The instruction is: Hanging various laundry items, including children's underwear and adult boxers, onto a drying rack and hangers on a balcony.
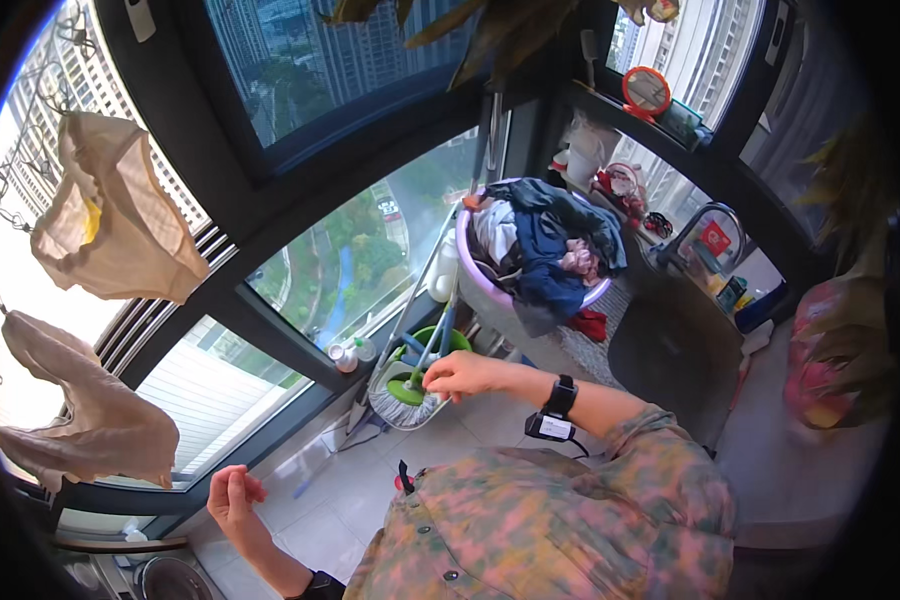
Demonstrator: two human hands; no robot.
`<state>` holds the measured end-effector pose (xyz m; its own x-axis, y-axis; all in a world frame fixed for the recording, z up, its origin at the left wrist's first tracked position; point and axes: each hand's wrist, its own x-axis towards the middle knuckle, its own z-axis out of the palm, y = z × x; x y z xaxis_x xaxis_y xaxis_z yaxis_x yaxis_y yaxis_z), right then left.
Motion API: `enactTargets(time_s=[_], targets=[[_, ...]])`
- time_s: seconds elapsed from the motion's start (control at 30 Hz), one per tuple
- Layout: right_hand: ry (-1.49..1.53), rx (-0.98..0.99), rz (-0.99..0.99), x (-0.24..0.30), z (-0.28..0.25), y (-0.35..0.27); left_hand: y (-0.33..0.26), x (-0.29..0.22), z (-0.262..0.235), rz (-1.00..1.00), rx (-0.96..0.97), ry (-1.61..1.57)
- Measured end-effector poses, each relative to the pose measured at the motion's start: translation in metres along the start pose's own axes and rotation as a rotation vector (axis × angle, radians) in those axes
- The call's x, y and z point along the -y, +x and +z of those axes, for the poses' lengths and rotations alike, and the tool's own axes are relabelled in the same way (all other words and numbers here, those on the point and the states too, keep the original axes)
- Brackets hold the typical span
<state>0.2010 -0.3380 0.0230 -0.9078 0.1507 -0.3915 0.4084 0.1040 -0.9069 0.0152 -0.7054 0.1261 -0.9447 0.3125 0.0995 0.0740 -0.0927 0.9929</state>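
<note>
My right hand (463, 375) is out ahead of my chest, its fingers bent and drawn together; I see nothing between them. In the picture it overlaps the edge of a white mop head with a green centre (402, 392), though I cannot make out any contact. Down at the left, my left hand (233, 497) is raised with curled fingers and nothing visible in it. Beige underwear (120, 215) hangs from clips by the left window. Below it hangs another beige garment (90, 405). A purple-rimmed basin (467, 262) beyond my right hand is heaped with dark and light clothes (550, 245).
A green bucket (457, 342) stands behind the mop, with small bottles (344, 357) on the sill. At right are a dark sink (675, 345) with a curved faucet (720, 210) and a round orange mirror (646, 92). A washing machine (170, 580) sits at lower left. Dry leaves (490, 40) hang overhead.
</note>
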Motion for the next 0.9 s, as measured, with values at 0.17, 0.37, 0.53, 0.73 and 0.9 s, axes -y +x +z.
enactTargets(time_s=[0.17,0.37,0.53,0.73,0.9], targets=[[-0.002,-0.54,0.073,-0.056,-0.09,-0.088,-0.013,0.018,0.078,-0.118,0.281,0.109],[-0.443,-1.293,-0.064,-0.109,-0.188,-0.147,-0.039,0.025,0.136,-0.171,0.551,0.118],[-0.71,-1.305,0.048,-0.112,-0.218,-0.132,-0.06,0.038,0.145,-0.242,0.607,0.131],[0.364,-1.013,-0.558,-0.132,-0.254,-0.12,-0.066,0.033,0.154,-0.255,0.607,0.207],[0.842,-0.837,-0.732,0.002,-0.188,-0.152,-0.062,0.022,0.156,-0.261,0.635,0.235]])
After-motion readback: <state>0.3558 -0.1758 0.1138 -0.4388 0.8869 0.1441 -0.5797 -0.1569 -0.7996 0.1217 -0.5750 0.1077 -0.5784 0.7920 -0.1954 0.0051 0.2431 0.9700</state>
